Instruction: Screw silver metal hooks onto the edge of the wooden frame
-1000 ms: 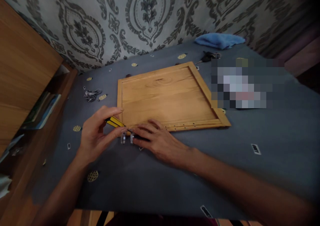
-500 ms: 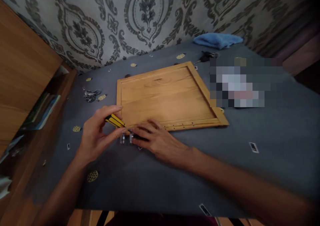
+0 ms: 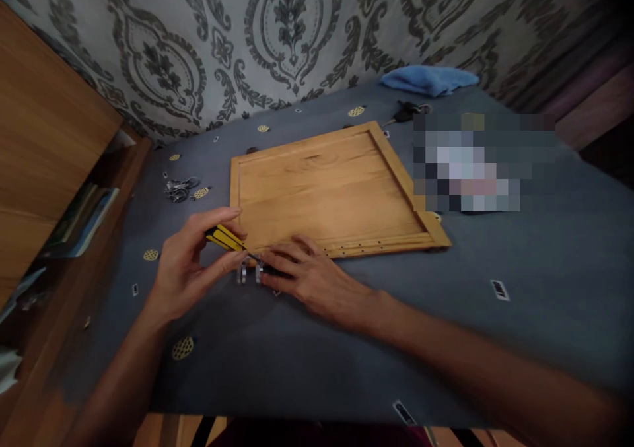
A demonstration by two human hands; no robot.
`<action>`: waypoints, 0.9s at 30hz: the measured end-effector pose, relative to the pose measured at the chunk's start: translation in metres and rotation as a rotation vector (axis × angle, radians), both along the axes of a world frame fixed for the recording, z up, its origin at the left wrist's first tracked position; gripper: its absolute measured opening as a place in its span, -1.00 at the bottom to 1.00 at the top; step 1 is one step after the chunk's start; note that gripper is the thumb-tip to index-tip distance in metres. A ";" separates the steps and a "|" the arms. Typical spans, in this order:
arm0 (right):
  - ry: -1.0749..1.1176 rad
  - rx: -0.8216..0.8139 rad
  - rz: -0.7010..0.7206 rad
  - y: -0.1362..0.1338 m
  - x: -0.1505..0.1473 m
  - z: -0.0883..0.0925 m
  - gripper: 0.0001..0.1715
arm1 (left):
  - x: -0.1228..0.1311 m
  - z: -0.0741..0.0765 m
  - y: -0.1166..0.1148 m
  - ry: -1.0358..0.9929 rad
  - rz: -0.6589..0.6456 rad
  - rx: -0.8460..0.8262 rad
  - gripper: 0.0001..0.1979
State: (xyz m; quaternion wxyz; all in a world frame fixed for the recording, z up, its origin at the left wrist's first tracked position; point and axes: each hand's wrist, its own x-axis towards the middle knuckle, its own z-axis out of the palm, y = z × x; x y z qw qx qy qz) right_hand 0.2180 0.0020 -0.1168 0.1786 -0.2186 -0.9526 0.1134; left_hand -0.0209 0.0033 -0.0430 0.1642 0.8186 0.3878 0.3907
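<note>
My left hand is closed around the yellow and black handle of a screwdriver. The tool slants down to the right, its thin shaft reaching the near left corner of a framed wooden panel. At that corner sits a small metal fitting that looks like a cabinet hinge, partly covered by fingers. My right hand lies palm down there, fingers spread over the fitting and the panel's near edge. Small dark holes dot that edge. The screwdriver's tip is hard to make out beside my right fingertips.
A dark patterned cloth covers the table. Left of the panel lies a small metal bundle. Keys and a blue cloth lie at the back right, near a blurred-out patch. A wooden cabinet borders the left side.
The screwdriver handle has turned and shifted slightly left in my left hand, and more of its shaft shows. My right hand stays in place on the fitting.
</note>
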 end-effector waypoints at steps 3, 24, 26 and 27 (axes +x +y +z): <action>0.002 0.004 0.002 0.000 -0.001 0.000 -0.59 | 0.001 -0.002 0.000 0.017 0.050 0.068 -0.49; -0.003 0.011 0.003 0.001 -0.001 -0.003 -0.56 | 0.007 0.017 -0.003 -0.119 0.131 0.061 -0.55; 0.002 0.015 0.002 0.001 -0.001 -0.003 -0.56 | 0.005 0.013 -0.002 -0.067 0.113 0.047 -0.55; 0.005 0.016 0.002 0.001 -0.001 -0.002 -0.55 | 0.004 0.011 -0.002 -0.045 0.105 0.050 -0.54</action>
